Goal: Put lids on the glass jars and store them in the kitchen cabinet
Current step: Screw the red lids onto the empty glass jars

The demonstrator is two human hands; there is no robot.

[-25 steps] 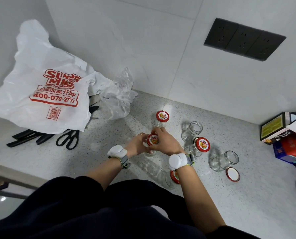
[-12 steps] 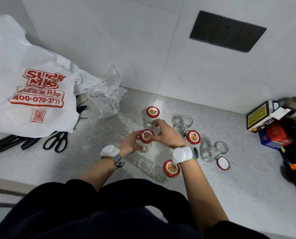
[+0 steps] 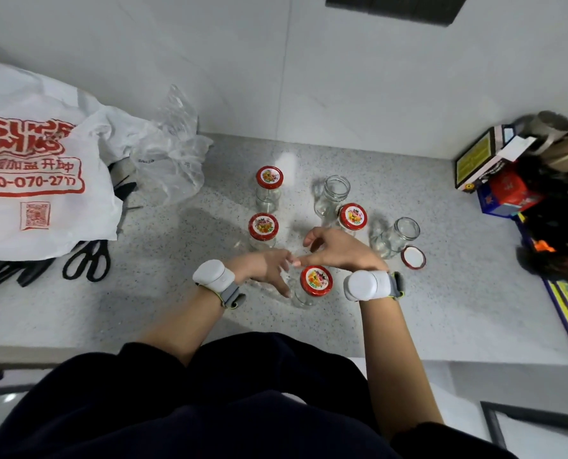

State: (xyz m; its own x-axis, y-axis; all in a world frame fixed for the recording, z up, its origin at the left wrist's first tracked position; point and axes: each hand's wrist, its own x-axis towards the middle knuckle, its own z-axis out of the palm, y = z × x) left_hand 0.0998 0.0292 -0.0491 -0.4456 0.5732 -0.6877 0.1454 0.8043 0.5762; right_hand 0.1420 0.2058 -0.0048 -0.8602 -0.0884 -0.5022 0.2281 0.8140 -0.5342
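Several small glass jars stand on the speckled counter point(image 3: 176, 313). Red lids sit on the far jar point(image 3: 269, 177), the middle jar point(image 3: 263, 225), the right jar point(image 3: 352, 216) and the near jar point(image 3: 316, 280). Two jars are uncovered: one at the back point(image 3: 334, 193) and one at the right point(image 3: 398, 235), beside a loose lid point(image 3: 412, 257) lying white side up. My left hand point(image 3: 269, 268) and my right hand point(image 3: 339, 248) hover with relaxed fingers just behind the near jar, holding nothing.
A white printed shopping bag point(image 3: 34, 173) and a clear plastic bag point(image 3: 173, 160) lie at the left. Black scissors point(image 3: 89, 260) rest near them. Boxes and dark clutter point(image 3: 514, 180) crowd the right edge. A tiled wall with outlets rises behind.
Both hands let go of the middle jar, now lidded, and drew back toward me over the near jar. The camera tilted down and moved closer.
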